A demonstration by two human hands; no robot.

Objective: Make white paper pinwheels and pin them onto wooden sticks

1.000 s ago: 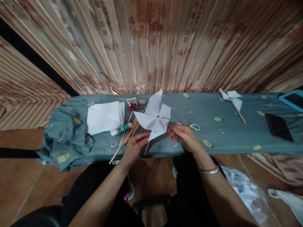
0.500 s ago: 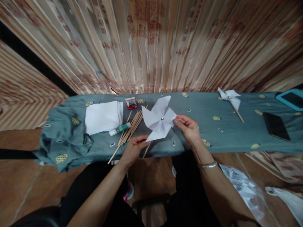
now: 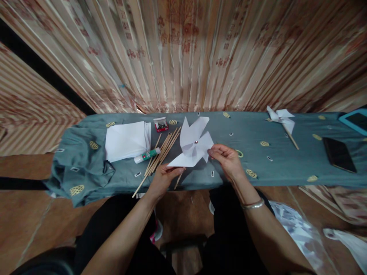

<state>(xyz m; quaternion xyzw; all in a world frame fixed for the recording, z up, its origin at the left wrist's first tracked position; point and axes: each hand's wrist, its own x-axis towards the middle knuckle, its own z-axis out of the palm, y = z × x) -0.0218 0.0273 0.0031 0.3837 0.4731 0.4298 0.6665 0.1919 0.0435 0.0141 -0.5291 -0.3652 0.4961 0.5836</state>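
A white paper pinwheel (image 3: 192, 147) with a shiny metal pin at its centre is held up above the cloth-covered table. My left hand (image 3: 164, 176) pinches the tip of its lower-left blade between thumb and fingers. On the other side, my right hand (image 3: 226, 158) grips the edge of a right-hand blade. Below the pinwheel, part of a wooden stick (image 3: 178, 181) shows; whether it is joined to the pinwheel is hidden. Just left of the pinwheel lie several loose wooden sticks (image 3: 163, 152), with a glue stick (image 3: 147, 155) resting across or against them.
A stack of white paper (image 3: 126, 141) lies on the left of the table, beside a small red box of pins (image 3: 161, 125). To the right are another pinwheel on a stick (image 3: 282, 117), a black phone (image 3: 339, 154) and a blue-framed device (image 3: 355, 120). A plastic bag (image 3: 296, 229) lies on the floor.
The pinwheel's blades have turned and tilted slightly, and its lower-left tip points further left. Both hands keep hold of blades, the right one slightly lower. The view has shifted a little.
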